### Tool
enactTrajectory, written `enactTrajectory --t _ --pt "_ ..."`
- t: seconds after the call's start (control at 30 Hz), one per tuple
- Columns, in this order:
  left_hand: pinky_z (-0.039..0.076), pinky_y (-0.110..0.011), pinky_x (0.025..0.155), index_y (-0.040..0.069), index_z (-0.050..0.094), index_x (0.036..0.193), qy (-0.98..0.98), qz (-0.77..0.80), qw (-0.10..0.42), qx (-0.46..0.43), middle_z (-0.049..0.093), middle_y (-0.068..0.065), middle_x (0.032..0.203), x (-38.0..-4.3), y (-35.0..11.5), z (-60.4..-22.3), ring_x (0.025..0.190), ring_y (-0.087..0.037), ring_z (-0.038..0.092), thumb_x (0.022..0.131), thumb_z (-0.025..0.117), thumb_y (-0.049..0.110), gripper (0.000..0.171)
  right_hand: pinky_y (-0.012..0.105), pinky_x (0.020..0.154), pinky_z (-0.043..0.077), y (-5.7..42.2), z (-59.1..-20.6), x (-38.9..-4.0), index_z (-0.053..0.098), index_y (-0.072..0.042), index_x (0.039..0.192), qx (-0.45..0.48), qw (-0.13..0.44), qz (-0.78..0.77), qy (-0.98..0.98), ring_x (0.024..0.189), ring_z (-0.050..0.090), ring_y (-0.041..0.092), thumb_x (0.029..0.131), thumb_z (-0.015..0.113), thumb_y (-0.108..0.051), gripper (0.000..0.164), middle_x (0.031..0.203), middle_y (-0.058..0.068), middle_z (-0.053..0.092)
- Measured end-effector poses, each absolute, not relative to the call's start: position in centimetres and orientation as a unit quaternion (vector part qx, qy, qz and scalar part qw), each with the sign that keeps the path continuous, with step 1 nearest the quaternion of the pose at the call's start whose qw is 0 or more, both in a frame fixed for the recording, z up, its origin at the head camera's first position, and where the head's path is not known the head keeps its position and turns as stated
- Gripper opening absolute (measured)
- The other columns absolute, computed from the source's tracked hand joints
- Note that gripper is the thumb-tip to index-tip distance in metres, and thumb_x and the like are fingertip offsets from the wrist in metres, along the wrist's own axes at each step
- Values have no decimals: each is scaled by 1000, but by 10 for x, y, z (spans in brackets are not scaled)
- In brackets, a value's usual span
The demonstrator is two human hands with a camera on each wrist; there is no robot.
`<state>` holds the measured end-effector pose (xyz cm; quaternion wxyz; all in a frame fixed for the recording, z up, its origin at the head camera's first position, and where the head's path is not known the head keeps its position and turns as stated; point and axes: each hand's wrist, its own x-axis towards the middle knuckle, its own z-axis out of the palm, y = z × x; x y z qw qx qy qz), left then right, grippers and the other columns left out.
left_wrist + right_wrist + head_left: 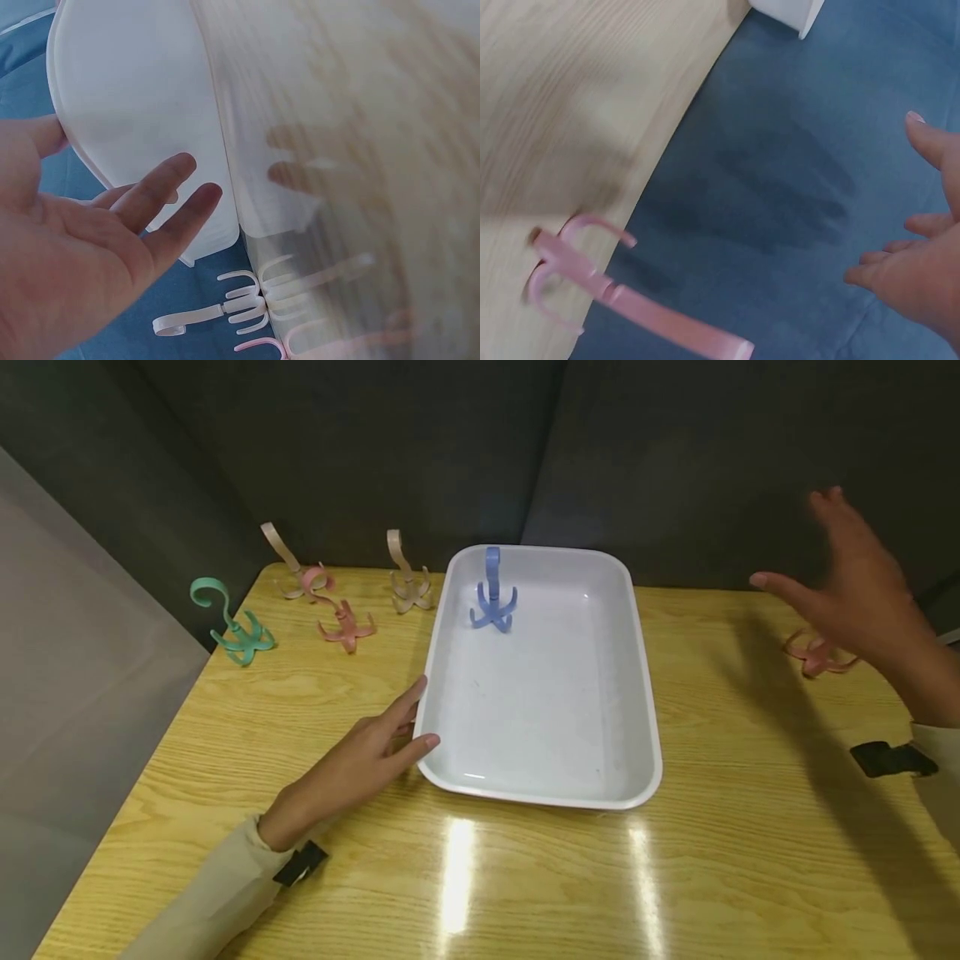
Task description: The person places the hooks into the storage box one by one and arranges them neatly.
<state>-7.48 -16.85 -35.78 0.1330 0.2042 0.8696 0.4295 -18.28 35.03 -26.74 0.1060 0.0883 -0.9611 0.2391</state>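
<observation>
My left hand (360,756) is at the left side of a white plastic tray (536,693), its thumb at the rim. In the left wrist view, the other fingers (169,180) extend loosely beside the tray's outer wall. A blue multi-prong hanger hook (492,597) stands inside the tray near its back left corner. My right hand (862,585) is raised at the right, fingers spread and holding nothing. Below it stands a pink hanger hook (817,656), partly hidden by the hand; the right wrist view shows this pink hook (641,300) apart from the fingers.
Left of the tray stand a green hook (243,639), another pink hook (347,627) and two beige hooks, one (411,589) nearer the tray, the other (288,560) behind the pink one. A dark cloth partition (465,460) rises behind the wooden table (360,877).
</observation>
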Motion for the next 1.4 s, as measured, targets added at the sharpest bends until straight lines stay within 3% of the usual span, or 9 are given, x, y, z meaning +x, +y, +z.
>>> enactTrajectory --t 0.23,0.43,0.73,1.2,1.27,1.3,1.37,1.4 --pt "48 -50 107 12 15 168 866 435 137 203 36 -23 161 -74 -169 -358 133 -36 56 108 59 37 79 71 119 3 373 -273 -176 4 -2 166 45 109 221 -968 155 -1 48 106 61 -32 88 171 19 -6" --pt "49 -50 107 12 15 168 865 437 137 206 34 -23 161 -74 -168 -357 133 -36 56 108 59 37 79 71 119 5 392 -278 -173 4 -1 166 11 117 211 -970 155 0 48 107 57 -41 88 171 21 -5" --pt "49 -49 107 12 14 168 863 440 138 208 32 -22 163 -74 -169 -358 134 -35 56 108 59 38 79 64 123 4 416 -292 -168 14 1 165 3 167 248 -954 156 3 45 105 55 -50 89 170 24 5" --pt "47 -50 109 13 13 168 860 445 141 208 32 -20 163 -74 -169 -357 136 -35 54 108 58 38 80 65 122 8 434 -310 -161 21 5 163 -9 187 243 -952 155 10 49 106 56 -46 83 167 31 15" --pt "47 -50 109 13 12 168 859 445 142 210 32 -20 163 -74 -169 -357 136 -35 54 108 58 38 80 47 125 21 436 -315 -161 26 6 161 -7 204 249 -947 148 36 33 106 57 -41 78 155 37 35" --pt "47 -50 108 13 12 168 858 446 143 209 32 -20 164 -74 -169 -357 136 -35 54 108 58 38 80 36 121 26 437 -317 -161 29 7 160 -8 210 249 -945 139 46 17 106 58 -38 75 145 39 42" --pt "47 -49 109 13 12 168 858 446 143 210 32 -20 164 -74 -169 -357 136 -34 54 108 58 38 80 19 109 27 441 -321 -161 32 8 158 -10 217 257 -942 116 41 -12 106 59 -33 71 124 27 53" --pt "47 -49 109 13 12 168 858 446 142 210 32 -20 163 -74 -169 -357 136 -34 54 108 58 38 80 14 102 27 442 -323 -161 34 9 157 -8 218 263 -940 107 34 -18 105 59 -29 69 121 26 54"
